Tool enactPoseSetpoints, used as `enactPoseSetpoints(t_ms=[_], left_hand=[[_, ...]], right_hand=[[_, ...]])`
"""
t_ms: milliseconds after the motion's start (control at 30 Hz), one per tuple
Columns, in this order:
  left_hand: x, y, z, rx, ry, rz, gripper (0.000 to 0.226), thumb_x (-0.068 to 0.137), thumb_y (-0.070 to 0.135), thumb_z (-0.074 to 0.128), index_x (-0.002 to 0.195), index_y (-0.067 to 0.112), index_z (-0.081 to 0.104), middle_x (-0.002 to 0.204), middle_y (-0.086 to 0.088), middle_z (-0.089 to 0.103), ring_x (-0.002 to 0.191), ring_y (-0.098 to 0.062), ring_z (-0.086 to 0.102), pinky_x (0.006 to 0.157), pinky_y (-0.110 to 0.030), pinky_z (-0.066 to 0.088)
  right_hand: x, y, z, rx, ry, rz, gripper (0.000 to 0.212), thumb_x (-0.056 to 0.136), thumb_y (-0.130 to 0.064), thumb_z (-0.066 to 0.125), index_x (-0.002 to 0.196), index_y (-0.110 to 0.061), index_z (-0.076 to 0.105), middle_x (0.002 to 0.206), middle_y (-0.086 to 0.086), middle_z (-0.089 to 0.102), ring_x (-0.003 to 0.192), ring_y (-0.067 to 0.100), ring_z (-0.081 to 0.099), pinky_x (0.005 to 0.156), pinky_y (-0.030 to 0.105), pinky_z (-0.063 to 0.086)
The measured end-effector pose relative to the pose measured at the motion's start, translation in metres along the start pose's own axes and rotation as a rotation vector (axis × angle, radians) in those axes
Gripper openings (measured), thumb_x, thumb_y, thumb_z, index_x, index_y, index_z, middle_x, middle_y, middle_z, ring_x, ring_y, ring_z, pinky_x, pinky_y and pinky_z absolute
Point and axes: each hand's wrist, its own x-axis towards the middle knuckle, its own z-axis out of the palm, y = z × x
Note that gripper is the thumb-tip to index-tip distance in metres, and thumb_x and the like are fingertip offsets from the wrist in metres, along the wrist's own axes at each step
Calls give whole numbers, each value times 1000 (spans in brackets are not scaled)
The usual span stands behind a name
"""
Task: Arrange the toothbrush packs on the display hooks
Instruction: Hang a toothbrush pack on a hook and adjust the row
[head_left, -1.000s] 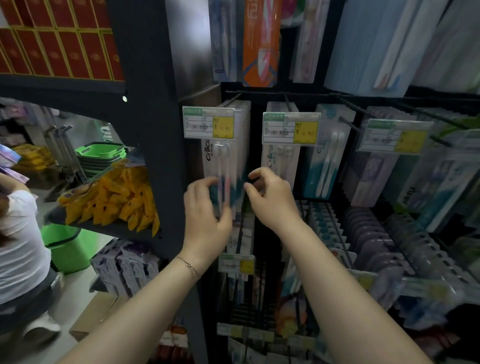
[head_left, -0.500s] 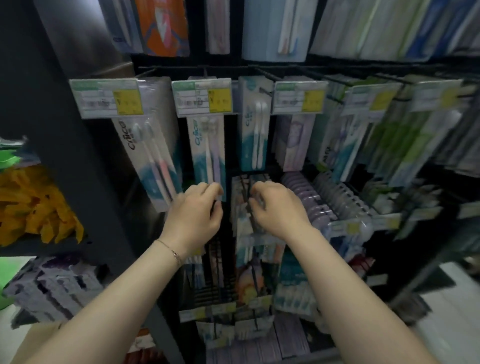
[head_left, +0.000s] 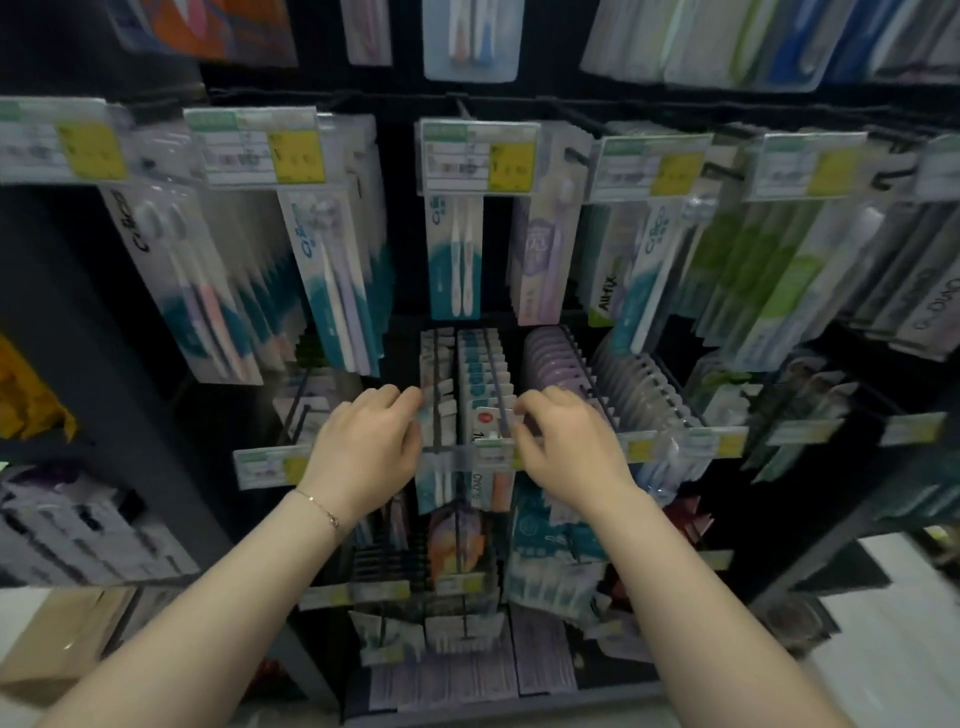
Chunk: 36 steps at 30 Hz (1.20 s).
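Two hands have come down a row: left hand (head_left: 363, 447) and right hand (head_left: 566, 447) curl on, seemingly pinching, packs (head_left: 470, 384) hung between them; straightening moves on to this hook (head_left: 493, 374).

Dim light falls on a dark metal display rack (head_left: 62, 322); pale floor (head_left: 898, 670) shows near right, a cardboard box (head_left: 57, 649) near left.

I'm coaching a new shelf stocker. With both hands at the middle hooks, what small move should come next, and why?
Probably slide the red-dot pack back along its hook against the row behind it. The right hand pinches its edge, it sits at the hook's front end, and the left hand rests against the neighbouring row.
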Motion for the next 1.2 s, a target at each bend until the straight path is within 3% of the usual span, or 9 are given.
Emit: enactPoseSetpoints(t_ms=[167, 567, 967, 1133, 1200], left_hand=[[-10, 25, 9, 22, -6, -104, 16, 85, 14, 59, 100, 9, 60, 77, -4, 55, 71, -28, 57, 52, -38, 47], [-59, 59, 25, 27, -44, -168, 8, 83, 13, 61, 82, 12, 53, 69, -1, 51, 58, -24, 51, 46, -30, 37], [-89, 23, 56, 14, -213, -281, 9, 82, 17, 63, 84, 13, 55, 72, -2, 53, 61, -25, 55, 45, -32, 40], [-84, 4, 77, -61, -276, -348, 9, 90, 20, 53, 95, 13, 52, 81, 0, 49, 71, -27, 54, 52, -31, 35], [-79, -3, 84, -89, -314, -365, 14, 92, 22, 49, 102, 12, 52, 88, -2, 52, 76, -27, 55, 55, -34, 40]], right_hand=[[-11, 22, -2, 14, -10, -83, 12, 89, -15, 59, 97, -7, 63, 82, 8, 58, 79, 29, 56, 61, 35, 43], [-50, 28, 18, 51, -107, -209, 7, 87, -17, 62, 85, -10, 60, 82, 5, 59, 77, 27, 57, 55, 31, 39], [-62, 4, 66, 167, -389, -80, 19, 97, -25, 48, 105, -12, 59, 98, 3, 54, 94, 23, 53, 64, 32, 40], [-52, -6, 98, 179, -484, 57, 22, 97, -27, 48, 112, -14, 57, 109, 4, 53, 92, 27, 58, 66, 34, 46], [-44, -9, 111, 175, -527, 105, 24, 96, -27, 48, 115, -15, 56, 116, 6, 54, 95, 29, 59, 70, 36, 50]])
